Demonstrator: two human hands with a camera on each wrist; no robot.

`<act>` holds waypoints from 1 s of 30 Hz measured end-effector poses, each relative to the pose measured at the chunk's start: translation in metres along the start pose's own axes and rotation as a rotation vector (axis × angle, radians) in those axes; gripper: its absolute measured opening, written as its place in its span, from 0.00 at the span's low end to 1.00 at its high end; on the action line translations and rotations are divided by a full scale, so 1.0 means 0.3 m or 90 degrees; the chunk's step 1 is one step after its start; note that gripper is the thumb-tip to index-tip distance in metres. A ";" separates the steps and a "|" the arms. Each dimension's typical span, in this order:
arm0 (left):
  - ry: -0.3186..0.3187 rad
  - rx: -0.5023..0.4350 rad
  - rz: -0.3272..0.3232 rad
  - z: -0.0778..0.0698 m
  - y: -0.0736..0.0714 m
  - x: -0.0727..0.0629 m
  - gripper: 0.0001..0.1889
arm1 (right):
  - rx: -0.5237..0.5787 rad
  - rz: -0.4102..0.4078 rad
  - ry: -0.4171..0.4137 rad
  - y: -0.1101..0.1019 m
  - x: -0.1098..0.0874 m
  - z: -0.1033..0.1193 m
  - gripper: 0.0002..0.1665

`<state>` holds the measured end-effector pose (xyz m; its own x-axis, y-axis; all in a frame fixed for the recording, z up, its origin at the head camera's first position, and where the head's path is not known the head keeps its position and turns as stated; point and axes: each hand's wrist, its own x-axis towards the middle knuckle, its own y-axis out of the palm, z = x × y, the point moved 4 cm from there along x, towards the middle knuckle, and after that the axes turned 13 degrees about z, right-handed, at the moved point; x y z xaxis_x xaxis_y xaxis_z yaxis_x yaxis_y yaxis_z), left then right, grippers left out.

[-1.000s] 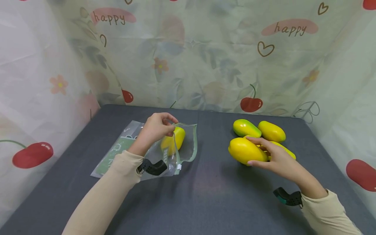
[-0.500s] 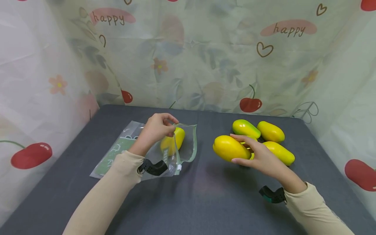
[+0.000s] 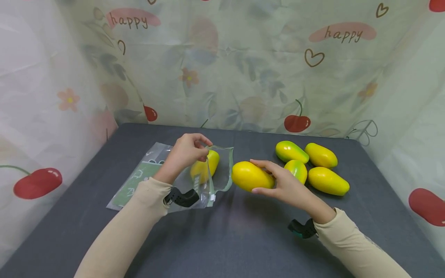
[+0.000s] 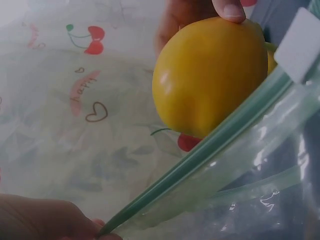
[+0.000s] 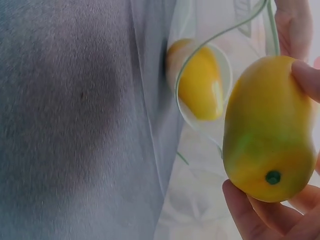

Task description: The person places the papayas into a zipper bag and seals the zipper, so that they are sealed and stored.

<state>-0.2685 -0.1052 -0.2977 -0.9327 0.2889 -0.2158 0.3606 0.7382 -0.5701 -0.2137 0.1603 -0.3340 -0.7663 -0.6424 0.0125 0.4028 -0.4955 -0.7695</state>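
My left hand pinches the upper edge of a clear zip bag with a green rim and a white slider. The bag's mouth gapes toward the right. Inside it lies one yellow mango. Between thumb and fingers my right hand grips another yellow mango, held above the table just right of the bag's mouth. In the right wrist view this mango shows a dark green stem end and a greenish patch.
Several mangoes sit at the right: a green-yellow one, a yellow one, a small greenish one and a longer yellow one. A flat bag with a green printed panel lies at the left. Patterned curtains surround the dark table.
My right hand has carried its mango leftward from the group to beside the bag's opening. The left hand and the bag have stayed in place.
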 end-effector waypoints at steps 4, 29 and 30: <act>-0.007 -0.003 0.003 0.000 0.003 0.002 0.12 | 0.005 -0.001 -0.012 0.020 0.025 0.011 0.45; 0.002 -0.018 0.007 -0.007 0.014 0.004 0.09 | 0.005 0.060 -0.035 0.103 0.142 0.055 0.43; 0.002 -0.017 0.006 -0.007 0.014 0.005 0.09 | 0.004 0.060 -0.039 0.105 0.144 0.056 0.43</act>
<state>-0.2683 -0.1004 -0.2987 -0.9291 0.2979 -0.2193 0.3699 0.7514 -0.5464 -0.2257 0.1071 -0.3468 -0.6934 -0.7203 -0.0207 0.4750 -0.4352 -0.7649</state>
